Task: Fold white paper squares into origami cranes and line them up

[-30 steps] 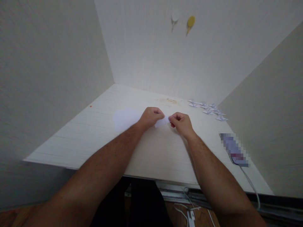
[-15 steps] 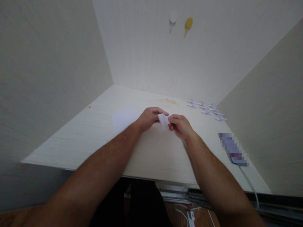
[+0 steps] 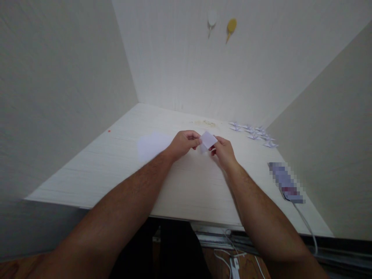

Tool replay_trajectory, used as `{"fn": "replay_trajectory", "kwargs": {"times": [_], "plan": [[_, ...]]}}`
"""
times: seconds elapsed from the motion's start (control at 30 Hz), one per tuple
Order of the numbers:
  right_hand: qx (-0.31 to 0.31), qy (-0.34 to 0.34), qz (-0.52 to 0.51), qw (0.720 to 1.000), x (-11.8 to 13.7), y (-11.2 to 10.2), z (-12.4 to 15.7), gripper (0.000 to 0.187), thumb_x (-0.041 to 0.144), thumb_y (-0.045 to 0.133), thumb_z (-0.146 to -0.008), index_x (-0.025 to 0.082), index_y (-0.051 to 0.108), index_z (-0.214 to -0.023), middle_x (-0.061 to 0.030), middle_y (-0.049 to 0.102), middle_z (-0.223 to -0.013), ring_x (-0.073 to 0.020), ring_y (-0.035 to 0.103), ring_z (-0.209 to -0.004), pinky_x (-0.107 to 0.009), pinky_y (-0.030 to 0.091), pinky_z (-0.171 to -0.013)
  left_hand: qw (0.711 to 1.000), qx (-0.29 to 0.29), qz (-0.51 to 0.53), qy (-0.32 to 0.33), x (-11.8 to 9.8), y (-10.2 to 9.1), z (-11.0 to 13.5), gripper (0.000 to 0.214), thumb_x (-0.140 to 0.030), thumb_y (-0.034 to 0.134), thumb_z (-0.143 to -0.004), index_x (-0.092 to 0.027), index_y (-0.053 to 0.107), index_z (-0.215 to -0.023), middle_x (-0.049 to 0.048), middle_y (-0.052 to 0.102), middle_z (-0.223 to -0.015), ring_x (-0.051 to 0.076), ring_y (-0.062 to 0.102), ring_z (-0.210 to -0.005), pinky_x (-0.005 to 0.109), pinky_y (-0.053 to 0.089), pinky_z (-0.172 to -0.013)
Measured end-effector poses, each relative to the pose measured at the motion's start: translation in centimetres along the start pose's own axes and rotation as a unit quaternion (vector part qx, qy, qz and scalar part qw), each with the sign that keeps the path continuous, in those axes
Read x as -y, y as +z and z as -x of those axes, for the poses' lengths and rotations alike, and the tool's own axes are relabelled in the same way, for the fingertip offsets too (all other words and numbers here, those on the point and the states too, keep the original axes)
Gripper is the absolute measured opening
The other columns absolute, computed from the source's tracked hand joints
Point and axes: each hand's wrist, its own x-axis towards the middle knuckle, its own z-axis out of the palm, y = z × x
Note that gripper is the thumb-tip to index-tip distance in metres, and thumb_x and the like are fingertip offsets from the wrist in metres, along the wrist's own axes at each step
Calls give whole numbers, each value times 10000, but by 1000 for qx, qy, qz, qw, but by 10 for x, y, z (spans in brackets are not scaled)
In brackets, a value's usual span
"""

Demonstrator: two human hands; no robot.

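Note:
A small folded white paper (image 3: 209, 139) is held up above the table, turned so that it looks like a diamond with a second layer hanging below. My left hand (image 3: 186, 143) pinches its left corner between thumb and fingers. On the opposite side my right hand (image 3: 224, 150) grips the right corner, the other fingers curled beneath it. White paper sheets (image 3: 151, 145) lie flat on the table, left of my left forearm. Several folded white paper cranes (image 3: 254, 136) stand grouped at the back right.
The white table (image 3: 192, 186) meets walls at the back and both sides. A phone (image 3: 286, 183), its screen blurred out, lies at the right with a white cable (image 3: 306, 223) running off the front edge. Two hooks, one white (image 3: 212, 18) and one yellow (image 3: 231, 25), are on the back wall.
The paper has turned from a narrow folded strip into a diamond-shaped view and risen slightly. Both hands have shifted their grip to its opposite corners.

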Motion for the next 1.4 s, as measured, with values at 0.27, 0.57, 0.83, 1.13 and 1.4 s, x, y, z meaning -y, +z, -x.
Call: {"fn": "replay_trajectory", "kwargs": {"times": [0.27,0.57,0.83,1.13,1.4], "plan": [[-10,-96,95,991,4,-6,2,263,428,706,-711,172,651,-685,29,565,-519,-93,450,-445,-227,362,-446,990,-11,-125,-67,-4,1,1,223,-297,740,-670,-113,704,-790,16,630,-611,80,496,-489,206,380,-468],[-16,-119,131,984,-1,-6,1,219,379,662,-750,174,639,-675,29,582,-535,-89,447,-447,-222,352,-456,985,-3,-144,-96,-8,2,1,91,-186,637,-681,-114,685,-710,19,624,-567,87,523,-474,207,425,-462],[-13,-132,142,981,-1,-6,2,214,361,661,-760,171,640,-664,28,581,-543,-92,466,-472,-223,355,-471,981,-11,-160,-109,-10,2,2,105,-205,631,-673,-116,686,-685,19,616,-545,79,480,-445,200,372,-437],[73,-133,116,982,-7,-8,2,227,342,646,-786,207,765,-925,-8,702,-689,-110,586,-523,-241,459,-501,981,-25,-164,-102,-10,1,3,114,-191,590,-664,-138,625,-569,2,592,-504,55,402,-427,190,275,-442],[80,-149,64,983,-8,-6,4,186,247,672,-737,235,780,-888,-17,737,-732,-128,651,-611,-274,528,-586,987,-56,-56,-139,-7,2,-1,120,-186,608,-659,-155,580,-547,-5,531,-455,68,412,-407,223,229,-428]]}}
